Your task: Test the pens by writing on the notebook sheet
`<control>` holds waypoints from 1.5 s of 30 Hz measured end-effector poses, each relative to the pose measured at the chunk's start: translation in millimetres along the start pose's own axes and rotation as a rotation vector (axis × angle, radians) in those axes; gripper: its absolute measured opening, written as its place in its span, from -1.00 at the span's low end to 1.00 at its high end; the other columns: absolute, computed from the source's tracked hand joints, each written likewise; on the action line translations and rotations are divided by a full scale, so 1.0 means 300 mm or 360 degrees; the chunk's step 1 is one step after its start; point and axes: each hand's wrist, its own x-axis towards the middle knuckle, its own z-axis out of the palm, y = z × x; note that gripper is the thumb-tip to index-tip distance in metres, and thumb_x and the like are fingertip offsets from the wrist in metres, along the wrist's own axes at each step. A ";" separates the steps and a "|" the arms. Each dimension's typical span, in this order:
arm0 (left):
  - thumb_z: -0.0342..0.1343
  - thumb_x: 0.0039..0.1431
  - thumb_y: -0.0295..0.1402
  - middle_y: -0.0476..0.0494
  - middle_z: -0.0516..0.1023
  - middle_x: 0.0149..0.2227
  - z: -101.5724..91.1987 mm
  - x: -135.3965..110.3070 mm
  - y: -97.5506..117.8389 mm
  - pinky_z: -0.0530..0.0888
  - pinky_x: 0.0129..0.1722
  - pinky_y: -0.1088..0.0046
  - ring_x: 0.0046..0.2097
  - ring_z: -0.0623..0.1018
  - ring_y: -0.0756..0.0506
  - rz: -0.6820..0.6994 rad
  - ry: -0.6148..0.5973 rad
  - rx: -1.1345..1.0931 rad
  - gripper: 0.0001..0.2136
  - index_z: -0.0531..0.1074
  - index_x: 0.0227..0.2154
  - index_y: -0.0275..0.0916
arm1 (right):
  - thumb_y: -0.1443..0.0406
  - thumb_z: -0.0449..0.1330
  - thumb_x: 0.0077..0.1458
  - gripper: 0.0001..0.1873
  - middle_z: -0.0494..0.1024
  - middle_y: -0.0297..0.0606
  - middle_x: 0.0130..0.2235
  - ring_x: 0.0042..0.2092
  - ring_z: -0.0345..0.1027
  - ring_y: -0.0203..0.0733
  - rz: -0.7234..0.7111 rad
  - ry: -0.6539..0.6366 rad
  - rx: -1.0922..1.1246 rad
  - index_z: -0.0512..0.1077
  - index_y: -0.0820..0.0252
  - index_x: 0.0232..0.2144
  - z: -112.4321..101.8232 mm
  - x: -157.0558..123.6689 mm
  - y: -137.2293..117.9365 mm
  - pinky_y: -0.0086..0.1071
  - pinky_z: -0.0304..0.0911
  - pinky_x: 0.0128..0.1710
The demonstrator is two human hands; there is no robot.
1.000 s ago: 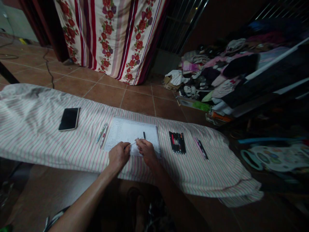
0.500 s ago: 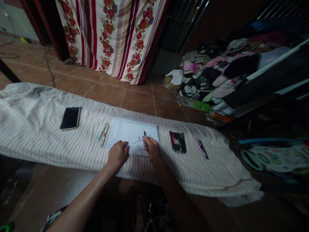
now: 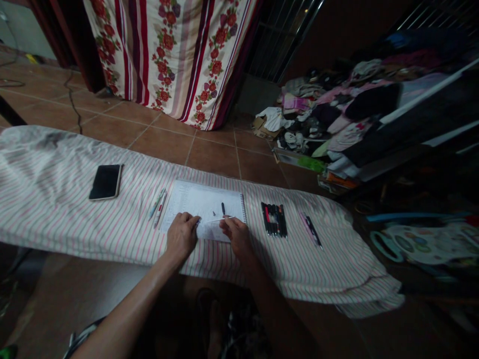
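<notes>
A spiral notebook [image 3: 194, 197] with writing on its page lies under both hands. My left hand [image 3: 182, 233] rests closed at its lower left part; what the fingers hold, if anything, is hidden. My right hand [image 3: 236, 233] is closed in a pinch on a thin pale rod [image 3: 218, 219], like a pen refill, which points toward the left hand. Just beyond these fingers a short black pen part [image 3: 223, 208] lies on the page. Beside it is a small dark cone-shaped tip [image 3: 214, 213].
Left of the notebook lie two pens [image 3: 160, 209] and a tablet [image 3: 106, 182]. To the right are a row of several dark pens [image 3: 274, 220] and two more pens [image 3: 312, 230]. A striped cloth [image 3: 142, 239] covers the long surface. Clothes [image 3: 337, 114] are piled beyond.
The pale rod now lies lower and flatter in my right hand's pinch. The purple bit at my left fingertips no longer shows. The view has shifted slightly.
</notes>
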 end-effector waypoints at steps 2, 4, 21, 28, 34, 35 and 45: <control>-0.14 0.20 -0.42 -0.13 0.44 -0.26 0.010 0.002 -0.001 0.29 -0.19 0.42 -0.17 0.35 -0.11 0.0011 0.0016 0.0036 -0.71 0.42 -0.12 -0.11 | 0.11 0.23 -0.20 -0.73 0.51 -0.25 -0.47 -0.42 0.40 -0.25 0.0010 -0.0040 -0.0012 0.41 0.22 -0.53 -0.003 0.008 0.004 -0.42 0.30 -0.43; -0.15 0.21 -0.41 -0.14 0.44 -0.26 0.017 0.004 -0.003 0.29 -0.20 0.42 -0.17 0.35 -0.11 0.0004 0.0020 0.0053 -0.71 0.41 -0.12 -0.13 | 0.11 0.24 -0.21 -0.73 0.52 -0.24 -0.48 -0.40 0.41 -0.23 0.0030 -0.0112 -0.0012 0.42 0.23 -0.55 -0.004 0.016 0.005 -0.39 0.32 -0.39; -0.08 0.16 -0.40 -0.16 0.46 -0.28 0.023 0.007 -0.002 0.34 -0.17 0.38 -0.18 0.40 -0.11 -0.0092 0.0052 -0.0236 -0.77 0.45 -0.21 -0.20 | 0.14 0.23 -0.19 -0.72 0.50 -0.28 -0.51 -0.51 0.38 -0.30 0.0012 -0.0140 -0.0061 0.41 0.25 -0.45 0.005 -0.026 -0.031 -0.42 0.30 -0.48; -0.02 0.14 -0.37 -0.12 0.52 -0.21 -0.074 -0.053 0.026 0.40 -0.09 0.46 -0.13 0.48 -0.04 -0.0001 0.0244 -0.0745 -0.80 0.46 -0.24 -0.24 | 0.21 0.19 -0.11 -0.74 0.53 -0.24 -0.36 -0.35 0.42 -0.22 -0.0247 -0.0379 -0.0335 0.42 0.20 -0.31 0.038 -0.164 -0.106 -0.45 0.27 -0.51; 0.13 0.04 -0.33 -0.14 0.54 -0.13 -0.244 -0.226 0.119 0.36 0.03 0.28 -0.04 0.47 -0.12 0.0189 0.0441 -0.1661 -0.86 0.51 -0.32 -0.20 | 0.30 0.23 -0.13 -0.47 0.40 -0.24 0.01 -0.06 0.34 -0.15 -0.0601 -0.0783 -0.0372 0.32 0.05 -0.02 0.036 -0.378 -0.192 -0.38 0.35 -0.28; 0.13 0.05 -0.33 -0.15 0.54 -0.14 -0.272 -0.257 0.139 0.36 0.04 0.26 -0.03 0.47 -0.13 0.0244 0.0437 -0.1674 -0.87 0.52 -0.34 -0.20 | 0.31 0.23 -0.12 -0.47 0.40 -0.25 0.00 -0.07 0.35 -0.16 -0.0617 -0.0837 -0.0297 0.32 0.04 -0.02 0.034 -0.416 -0.207 -0.37 0.35 -0.24; 0.12 0.06 -0.52 -0.13 0.53 -0.28 -0.453 -0.537 0.255 0.39 -0.04 0.23 -0.02 0.44 -0.14 0.0960 0.0622 -0.1397 -0.84 0.51 -0.31 -0.19 | 0.21 0.30 -0.15 -0.75 0.52 -0.29 -0.27 -0.20 0.41 -0.26 -0.0659 -0.0966 0.0243 0.47 0.15 -0.34 0.000 -0.710 -0.307 -0.42 0.28 -0.13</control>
